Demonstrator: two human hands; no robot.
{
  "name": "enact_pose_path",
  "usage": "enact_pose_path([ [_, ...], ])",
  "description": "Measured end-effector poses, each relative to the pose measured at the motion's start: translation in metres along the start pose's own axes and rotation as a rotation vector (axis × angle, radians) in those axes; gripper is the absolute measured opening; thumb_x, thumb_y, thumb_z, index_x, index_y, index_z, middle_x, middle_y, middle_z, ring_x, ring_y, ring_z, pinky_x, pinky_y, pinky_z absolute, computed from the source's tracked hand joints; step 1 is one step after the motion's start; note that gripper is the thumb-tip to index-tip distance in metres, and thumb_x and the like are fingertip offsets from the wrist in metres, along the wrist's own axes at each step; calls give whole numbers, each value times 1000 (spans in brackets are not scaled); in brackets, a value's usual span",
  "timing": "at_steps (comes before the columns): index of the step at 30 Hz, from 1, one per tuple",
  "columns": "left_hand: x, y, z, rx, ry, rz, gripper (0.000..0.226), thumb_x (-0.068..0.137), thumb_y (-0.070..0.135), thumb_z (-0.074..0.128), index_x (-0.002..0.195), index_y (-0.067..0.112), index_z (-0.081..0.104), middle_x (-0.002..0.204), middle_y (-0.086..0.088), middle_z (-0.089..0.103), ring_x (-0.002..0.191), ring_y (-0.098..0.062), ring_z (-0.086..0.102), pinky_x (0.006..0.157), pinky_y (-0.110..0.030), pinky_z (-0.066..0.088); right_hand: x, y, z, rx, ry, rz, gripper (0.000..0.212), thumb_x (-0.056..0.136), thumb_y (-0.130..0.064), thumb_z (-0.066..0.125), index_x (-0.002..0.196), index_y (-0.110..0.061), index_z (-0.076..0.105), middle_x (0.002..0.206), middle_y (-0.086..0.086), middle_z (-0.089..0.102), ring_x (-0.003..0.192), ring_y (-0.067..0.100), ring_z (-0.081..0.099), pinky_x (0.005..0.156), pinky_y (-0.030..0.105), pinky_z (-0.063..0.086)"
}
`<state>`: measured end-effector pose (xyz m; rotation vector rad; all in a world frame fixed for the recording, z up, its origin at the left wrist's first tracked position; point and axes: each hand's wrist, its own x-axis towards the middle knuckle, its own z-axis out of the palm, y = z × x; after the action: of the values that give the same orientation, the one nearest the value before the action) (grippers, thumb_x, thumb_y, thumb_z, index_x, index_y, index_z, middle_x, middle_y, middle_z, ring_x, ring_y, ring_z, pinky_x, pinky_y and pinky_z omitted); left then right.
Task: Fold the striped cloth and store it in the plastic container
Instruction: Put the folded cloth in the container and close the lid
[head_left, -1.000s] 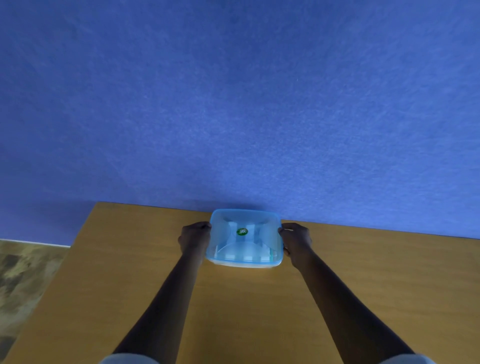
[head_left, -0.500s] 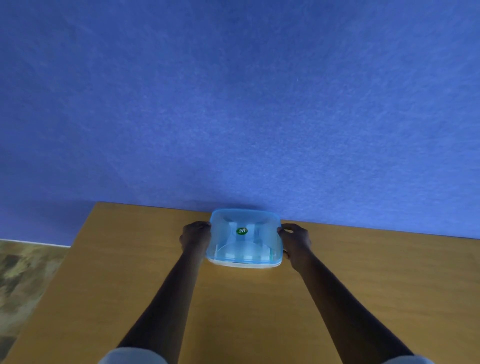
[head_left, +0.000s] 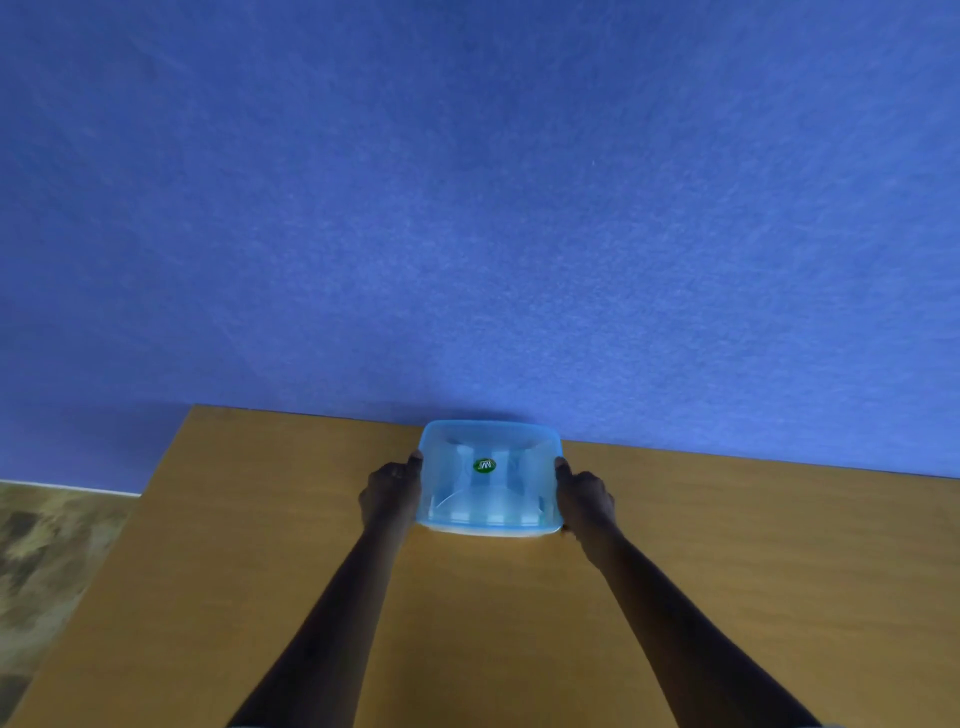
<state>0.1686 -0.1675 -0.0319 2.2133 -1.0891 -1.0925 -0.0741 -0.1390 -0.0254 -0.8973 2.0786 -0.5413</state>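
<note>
You've got the plastic container (head_left: 489, 478) parked at twelve o'clock on the table (head_left: 727, 571), its far edge right up by the blue wall (head_left: 467, 208), and that looks like a sensible home for it: out of the working area, backed by the wall so it can't slide away from you. The blue lid (head_left: 488, 441) is on, green sticker (head_left: 484, 465) facing up, so I'd judge this as the closing stretch, with the lid being seated or the box being settled into place.

And the striped cloth (head_left: 488, 512)? Pale bands show through the translucent lid near the front edge, so it appears to be folded inside already, though the plastic blurs it too much to be sure of the fold.

Now your hands. Your left hand (head_left: 390, 488) is at nine o'clock of the box, fingers curled and pressed against the side wall, thumb up near the lid's rim. Your right hand (head_left: 584, 493) mirrors it at three o'clock, wrapped onto the opposite side. Both are grasping the container, squeezing it between them. Both arms run nearly straight out, reaching long, converging slightly toward the box, wrists level with the tabletop.

That symmetric hold makes sense if you're pressing the lid edges down. I can't tell whether every corner is snapped, so check the far ones.
</note>
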Motion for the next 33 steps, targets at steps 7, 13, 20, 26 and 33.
enact_pose_path([
  [7,-9,-8,13,-94,86,82,42,98,52,46,105,15,64,108,-17,70,102,-40,65,86,-49,56,-18,11,7,-44,33,-49,74,97,-69,20,98,-9,63,81,21,67,50,32,65,32,18,38],
  [13,-15,-15,24,-136,191,255,32,104,35,43,109,10,63,97,-13,70,93,-37,63,73,-34,42,-24,9,14,23,106,-79,60,100,-62,28,90,-9,56,76,15,59,49,32,62,30,29,46],
  [20,-13,-20,29,-159,264,305,29,103,33,46,104,11,64,82,1,63,75,-19,52,69,-28,36,-22,9,19,3,147,-91,60,102,-58,32,91,-3,55,79,21,61,73,47,64,65,56,58],
  [26,-9,-22,32,-154,261,340,25,103,32,45,106,15,63,81,3,62,75,-22,56,68,-28,37,-20,18,27,48,222,-148,50,104,-49,36,75,-9,43,60,1,46,61,37,52,55,36,40],
  [33,-9,-20,29,-93,196,385,37,105,25,39,138,23,54,107,-3,71,99,-27,64,82,-26,43,-13,25,31,43,247,-243,41,102,-53,32,77,-21,35,60,3,51,52,24,47,46,35,31],
])
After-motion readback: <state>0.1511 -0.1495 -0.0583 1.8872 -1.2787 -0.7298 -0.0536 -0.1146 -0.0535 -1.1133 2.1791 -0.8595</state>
